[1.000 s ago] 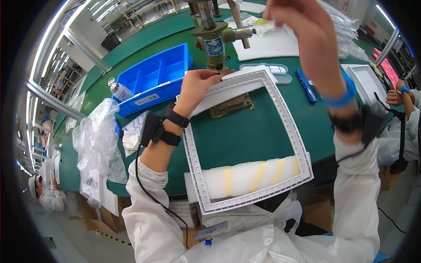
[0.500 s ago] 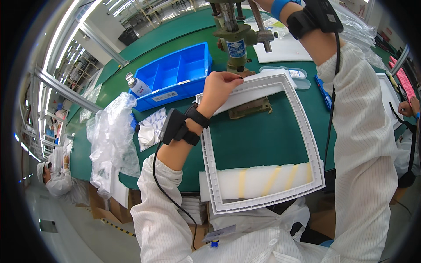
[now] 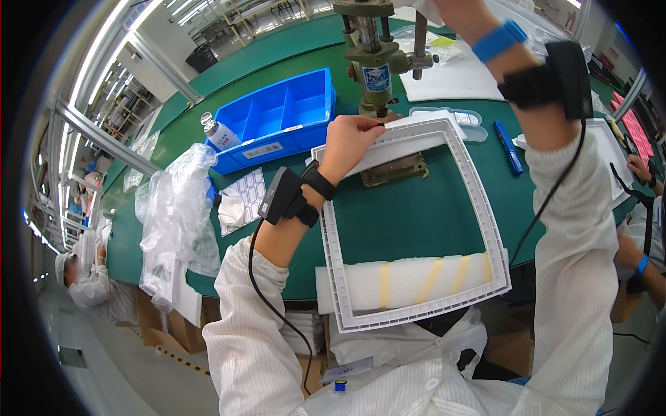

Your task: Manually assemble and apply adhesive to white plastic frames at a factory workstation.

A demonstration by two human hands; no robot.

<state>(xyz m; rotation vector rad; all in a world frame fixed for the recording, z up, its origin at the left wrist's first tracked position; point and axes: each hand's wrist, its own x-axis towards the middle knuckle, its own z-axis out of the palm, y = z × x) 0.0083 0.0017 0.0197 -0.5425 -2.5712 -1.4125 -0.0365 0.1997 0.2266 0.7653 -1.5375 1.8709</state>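
My left hand [image 3: 349, 143] is closed in a pinch at the far edge of a white rectangular frame [image 3: 488, 215], just below the head of a green hand press [image 3: 375, 69]. Whatever sits between its fingertips is too small to make out. The frame's near side lies over a white foam block [image 3: 409, 283] with yellow tape strips; its far side rests on white padding by the press base [image 3: 395, 170]. My right hand [image 3: 463, 12] is raised by the press lever [image 3: 420, 38] at the top of the picture, its fingers blurred and cut off.
A blue divided bin [image 3: 281, 125] stands left of the press, with a white bottle [image 3: 220, 134] against it. Crumpled clear plastic [image 3: 182, 211] lies on the left; a blue pen-like tool [image 3: 508, 147] and a clear case [image 3: 461, 125] lie right. Other people work at both sides.
My right hand and forearm have swung to the right, and the press lever has turned more upright. My left hand stays at the frame's far edge.
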